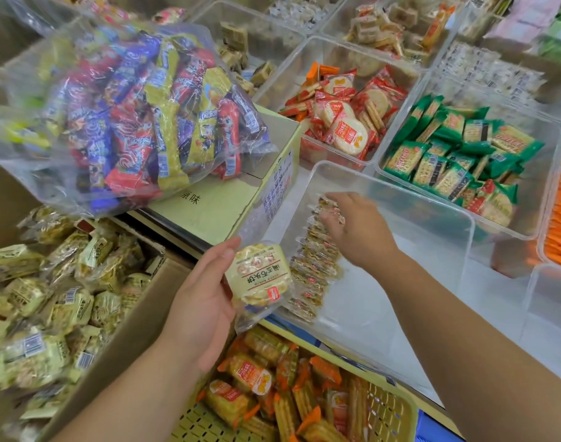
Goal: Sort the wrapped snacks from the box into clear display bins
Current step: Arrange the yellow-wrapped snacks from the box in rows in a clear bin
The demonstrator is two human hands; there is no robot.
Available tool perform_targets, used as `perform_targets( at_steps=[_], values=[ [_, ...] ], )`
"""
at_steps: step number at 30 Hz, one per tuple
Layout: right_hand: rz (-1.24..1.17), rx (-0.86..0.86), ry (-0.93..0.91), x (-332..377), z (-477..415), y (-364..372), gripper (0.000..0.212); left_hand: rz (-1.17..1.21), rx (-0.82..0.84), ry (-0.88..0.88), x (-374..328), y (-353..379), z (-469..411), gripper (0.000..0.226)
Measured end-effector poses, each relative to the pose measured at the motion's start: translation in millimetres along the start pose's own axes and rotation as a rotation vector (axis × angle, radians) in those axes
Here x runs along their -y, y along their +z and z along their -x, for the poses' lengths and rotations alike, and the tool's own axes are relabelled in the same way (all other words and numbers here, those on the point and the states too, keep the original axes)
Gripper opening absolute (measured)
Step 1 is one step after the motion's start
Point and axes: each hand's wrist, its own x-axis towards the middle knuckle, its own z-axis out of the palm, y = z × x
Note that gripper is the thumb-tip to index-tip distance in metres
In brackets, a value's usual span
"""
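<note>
My left hand (199, 301) holds a stack of pale yellow wrapped biscuit packets (258, 275) just outside the near left wall of a clear display bin (445, 215). Inside that bin a row of the same packets (314, 266) stands on edge along the left wall. My right hand (352, 228) reaches into the bin, its fingertips on the far end of the row, pinching a packet there. At the lower left, an open cardboard box (123, 346) holds several more yellow packets (49, 301).
A big clear bag of mixed colourful snacks (129, 116) lies on a closed carton (215, 202). Clear bins behind hold red rice crackers (343, 122), green biscuit packs (457, 161) and orange packs (559, 228). A yellow mesh basket (390, 409) of orange-wrapped crackers sits below.
</note>
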Motion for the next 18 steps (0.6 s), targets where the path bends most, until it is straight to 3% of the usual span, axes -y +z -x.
perform_targets(
  at_steps=[3,6,9,12,14,18],
  values=[
    [-0.250,0.009,-0.268,28.8,55.2,-16.4,0.047,0.018,-0.001,-0.030,-4.4,6.3,-4.0,0.040],
    [-0.273,0.036,-0.467,46.9,101.8,-17.7,0.056,0.042,0.050,-0.087,-5.8,14.4,-3.9,0.050],
    [-0.126,-0.008,-0.511,50.1,121.0,-10.4,0.052,-0.043,0.173,-0.143,-2.9,24.4,-1.1,0.051],
    [-0.136,-0.123,-0.482,41.9,120.2,-7.8,0.042,-0.207,0.272,-0.118,3.1,29.4,0.3,0.059],
    [-0.151,-0.201,-0.442,33.6,113.0,-10.2,0.037,-0.518,0.263,0.008,3.5,30.6,-0.5,0.073],
    [-0.130,-0.346,-0.189,7.6,80.9,-24.7,0.031,-1.387,0.205,0.323,6.7,11.9,-14.0,0.092]
  ],
)
